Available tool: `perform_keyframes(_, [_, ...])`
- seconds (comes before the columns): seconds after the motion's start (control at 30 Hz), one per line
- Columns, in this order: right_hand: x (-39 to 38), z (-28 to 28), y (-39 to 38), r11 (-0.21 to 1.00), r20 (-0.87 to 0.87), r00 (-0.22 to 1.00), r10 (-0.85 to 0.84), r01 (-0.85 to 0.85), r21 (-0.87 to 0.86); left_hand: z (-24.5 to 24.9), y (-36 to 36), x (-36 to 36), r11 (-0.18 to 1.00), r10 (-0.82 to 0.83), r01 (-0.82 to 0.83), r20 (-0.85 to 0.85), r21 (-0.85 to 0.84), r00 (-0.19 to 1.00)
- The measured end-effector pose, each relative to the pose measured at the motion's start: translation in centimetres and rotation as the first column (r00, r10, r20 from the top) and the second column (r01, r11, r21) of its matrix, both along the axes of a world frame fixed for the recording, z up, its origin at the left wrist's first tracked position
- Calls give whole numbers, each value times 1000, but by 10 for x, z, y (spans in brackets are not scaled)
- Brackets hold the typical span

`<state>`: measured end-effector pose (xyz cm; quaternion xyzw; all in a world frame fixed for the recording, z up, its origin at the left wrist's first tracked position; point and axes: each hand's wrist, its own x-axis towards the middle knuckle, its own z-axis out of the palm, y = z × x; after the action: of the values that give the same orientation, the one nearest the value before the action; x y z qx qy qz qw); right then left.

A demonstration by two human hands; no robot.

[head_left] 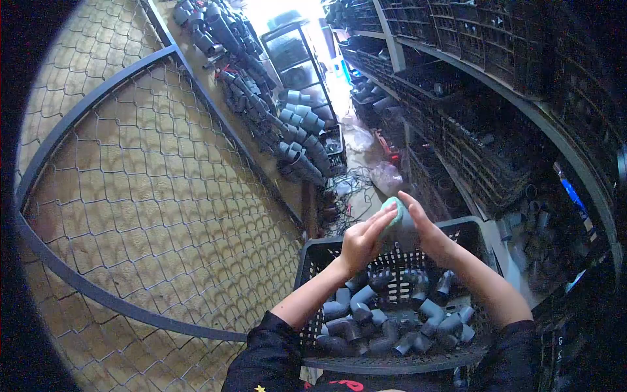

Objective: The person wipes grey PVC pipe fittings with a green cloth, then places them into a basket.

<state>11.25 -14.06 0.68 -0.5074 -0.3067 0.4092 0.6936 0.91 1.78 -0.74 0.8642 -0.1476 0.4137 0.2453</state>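
My left hand [366,240] is raised above the far part of a black plastic crate [400,364], with a light green cloth or sponge [394,210] at its fingers. Facing it from the right, my right hand [423,228] has its fingers stretched out close to the green piece. Between the palms is a greyish, blurred object [403,228] that I cannot make out clearly. Several grey pipe elbows [434,316] lie loose in the crate below both hands.
A chain-link fence [157,170] with a metal frame fills the left side. Stacked grey pipe fittings [300,121] stand beyond it. Shelves with black crates [483,147] line the right. Plastic bags [385,176] and tangled cords [353,189] lie in the aisle ahead.
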Motion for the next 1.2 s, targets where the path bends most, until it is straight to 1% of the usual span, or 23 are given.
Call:
perform_keyframes(0.03, [-1, -1, 0, 998, -61, 998, 5, -2, 56, -2, 0, -1, 998, 14, -15, 8, 55, 1000])
perform_keyframes(0.07, [-1, 1, -1, 999, -116, 993, 3, 3, 47, -3, 0, -1, 991, -13, 6, 46, 136, 999])
perform_keyframes(0.13, [-3, 7, -4, 1000, -223, 975, -1, 7, 28, 3, -4, -5, 955, -13, 19, -20, 297, 1000])
perform_keyframes(0.2, [-6, 9, -5, 1000, -251, 968, -2, 5, 12, 11, -8, -8, 909, -13, 38, -62, 414, 998])
perform_keyframes(0.27, [-7, 9, -5, 1000, -290, 957, 16, -15, 5, 4, -3, -3, 953, -17, 22, -21, 301, 1000])
perform_keyframes(0.37, [-5, 1, -4, 982, -224, 956, 190, -182, 54, 0, -2, -3, 982, -17, 14, 13, 189, 1000])
perform_keyframes(0.4, [-5, 4, -3, 967, -262, 934, 243, -213, 137, 0, -2, -4, 986, -15, 11, 23, 165, 1000])
perform_keyframes(0.43, [-6, 8, -3, 981, -286, 943, 168, -131, 141, 1, -1, -3, 990, -12, 7, 36, 142, 999])
perform_keyframes(0.47, [-7, 15, -6, 989, -311, 946, 90, -48, 142, -2, -5, -4, 981, 1, -10, 44, 193, 999])
perform_keyframes(0.5, [-8, 22, -8, 990, -339, 941, 12, 38, 139, 1, -8, -4, 971, -48, 35, 50, 238, 998])
perform_keyframes(0.53, [-3, 22, -7, 983, -312, 950, -6, 62, 172, 4, -12, -5, 959, -76, 63, 37, 275, 996])
perform_keyframes(0.57, [-4, 28, -9, 987, -284, 958, -46, 88, 137, 7, -18, -7, 947, -101, 89, 22, 310, 995])
perform_keyframes(0.6, [-5, 25, -9, 990, -304, 953, -18, 59, 126, 5, -23, -11, 960, -46, 54, -33, 275, 998])
perform_keyframes(0.7, [-12, 2, 1, 992, -346, 936, 64, -22, 123, 7, -23, -7, 991, 13, -16, 24, 132, 1000])
perform_keyframes(0.73, [-17, 2, 1, 990, -335, 939, 82, -38, 135, 7, -23, -6, 990, 12, -14, 13, 138, 1000])
perform_keyframes(0.83, [-18, 20, -7, 994, -271, 963, -13, 42, 102, 4, -22, -7, 990, 31, -29, -13, 139, 999])
perform_keyframes(0.87, [-12, 14, -7, 988, -316, 948, -38, 84, 132, 3, -22, -8, 982, -3, 9, -34, 187, 999])
perform_keyframes(0.9, [-7, 10, -6, 984, -222, 971, -89, 120, 129, 4, -27, -7, 972, -47, 41, 21, 232, 999])
perform_keyframes(0.97, [1, 5, -5, 973, -26, 982, -185, 186, 135, -2, -34, -6, 952, -67, 52, 39, 302, 997])
perform_keyframes(1.0, [0, 7, -8, 980, -47, 992, -115, 121, 157, -1, -32, -6, 940, -53, 32, 51, 339, 997])
perform_keyframes(1.1, [3, -12, 1, 983, 45, 984, -171, 167, 81, 7, -28, -7, 936, -2, -25, 77, 350, 997])
perform_keyframes(1.13, [5, -11, -2, 983, -18, 987, -159, 160, 94, 8, -29, -8, 947, 12, -25, 42, 320, 999])
perform_keyframes(1.2, [3, -4, -3, 973, -171, 967, -189, 208, 100, 7, -25, -5, 969, -16, 1, 57, 249, 998])
